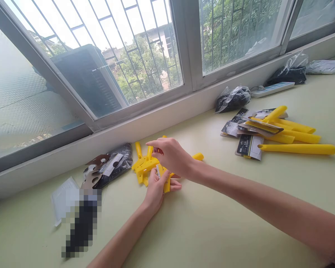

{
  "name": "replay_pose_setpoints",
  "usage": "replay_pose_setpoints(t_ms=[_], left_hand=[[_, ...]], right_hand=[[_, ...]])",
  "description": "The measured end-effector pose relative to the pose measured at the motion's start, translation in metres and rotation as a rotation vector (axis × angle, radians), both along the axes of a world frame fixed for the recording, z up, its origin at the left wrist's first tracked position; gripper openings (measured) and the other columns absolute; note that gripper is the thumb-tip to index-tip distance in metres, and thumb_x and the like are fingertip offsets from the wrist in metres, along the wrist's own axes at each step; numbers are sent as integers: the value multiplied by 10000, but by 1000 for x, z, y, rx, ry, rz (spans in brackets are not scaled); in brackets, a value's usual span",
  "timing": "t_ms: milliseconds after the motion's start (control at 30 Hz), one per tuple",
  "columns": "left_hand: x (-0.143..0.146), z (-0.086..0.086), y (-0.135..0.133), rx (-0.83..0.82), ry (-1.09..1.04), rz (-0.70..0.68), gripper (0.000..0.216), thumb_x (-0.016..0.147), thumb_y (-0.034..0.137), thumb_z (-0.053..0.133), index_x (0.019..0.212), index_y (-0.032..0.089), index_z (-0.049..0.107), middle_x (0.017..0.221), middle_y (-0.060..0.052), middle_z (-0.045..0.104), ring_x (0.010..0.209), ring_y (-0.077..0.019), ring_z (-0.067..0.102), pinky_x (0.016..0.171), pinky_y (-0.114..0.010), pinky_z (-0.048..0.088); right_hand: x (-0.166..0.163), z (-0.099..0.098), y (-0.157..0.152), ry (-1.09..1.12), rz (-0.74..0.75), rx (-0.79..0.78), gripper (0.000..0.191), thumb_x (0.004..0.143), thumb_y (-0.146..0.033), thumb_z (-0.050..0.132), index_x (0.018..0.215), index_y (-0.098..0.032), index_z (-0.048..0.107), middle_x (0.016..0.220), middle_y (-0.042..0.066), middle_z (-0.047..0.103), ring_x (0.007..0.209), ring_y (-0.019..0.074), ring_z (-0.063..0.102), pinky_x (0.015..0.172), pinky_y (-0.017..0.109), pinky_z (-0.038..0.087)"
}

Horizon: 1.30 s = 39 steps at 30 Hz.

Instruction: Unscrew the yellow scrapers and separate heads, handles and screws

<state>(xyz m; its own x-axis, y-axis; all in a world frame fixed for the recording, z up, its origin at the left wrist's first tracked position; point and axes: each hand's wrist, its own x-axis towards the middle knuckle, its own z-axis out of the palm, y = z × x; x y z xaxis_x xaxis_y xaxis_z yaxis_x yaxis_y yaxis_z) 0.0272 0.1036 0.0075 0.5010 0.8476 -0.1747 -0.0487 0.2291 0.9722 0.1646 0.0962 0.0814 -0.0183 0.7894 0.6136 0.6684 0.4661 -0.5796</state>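
In the middle of the table, my left hand [156,190] is closed around the head of a yellow plastic scraper [166,185]. A pale, metallic-looking strip shows at its edge near my thumb. The scraper's handle points to the right, passing behind my right wrist. My right hand [171,154] hovers just above, its fingers curled together; whatever they pinch, if anything, is too small to make out. Right behind both hands lies a small pile of yellow scrapers [143,165], some with handles pointing toward the window, partly hidden by my right hand.
Left of the pile sit a bag of black items [120,163], torn cardboard cards [92,178] and a clear plastic tray [65,199]. Yellow handled tools [298,149] with printed cards [249,146] lie at the right. Along the windowsill are a plastic bag [234,98] and a pale blue tray [273,90].
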Motion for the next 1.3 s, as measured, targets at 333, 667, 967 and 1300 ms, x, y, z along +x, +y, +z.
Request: replay_pose_setpoints(t_ms=[333,667,967,1300], left_hand=[[0,0,0,12,-6,8,456,898,376,717,1135,214,363,853,-82,770,656,-185,754,742,-354,639],[2,3,0,13,-10,19,440,882,328,733,1140,203,399,802,-46,748,680,-205,763,746,-369,648],[1,-2,4,-73,-19,9,513,803,318,818,1174,178,493,957,-108,767,821,-257,782,770,-366,656],[1,-2,2,-12,-82,-13,523,789,328,832,1198,173,545,1005,-109,765,922,-266,761,792,-376,642]], right_hand=[[4,10,-4,-63,-58,22,208,972,-92,550,1034,-123,746,822,43,656,691,123,543,667,236,401],[1,11,-9,-94,-25,-13,294,916,-13,470,1069,-104,705,936,87,713,803,163,605,704,250,410],[-3,6,-6,-193,83,-103,453,782,98,441,1109,-110,676,999,89,647,754,140,538,601,230,354],[-9,7,-13,-146,85,-163,270,1002,-132,427,1201,-138,609,1055,98,651,878,175,606,691,256,408]])
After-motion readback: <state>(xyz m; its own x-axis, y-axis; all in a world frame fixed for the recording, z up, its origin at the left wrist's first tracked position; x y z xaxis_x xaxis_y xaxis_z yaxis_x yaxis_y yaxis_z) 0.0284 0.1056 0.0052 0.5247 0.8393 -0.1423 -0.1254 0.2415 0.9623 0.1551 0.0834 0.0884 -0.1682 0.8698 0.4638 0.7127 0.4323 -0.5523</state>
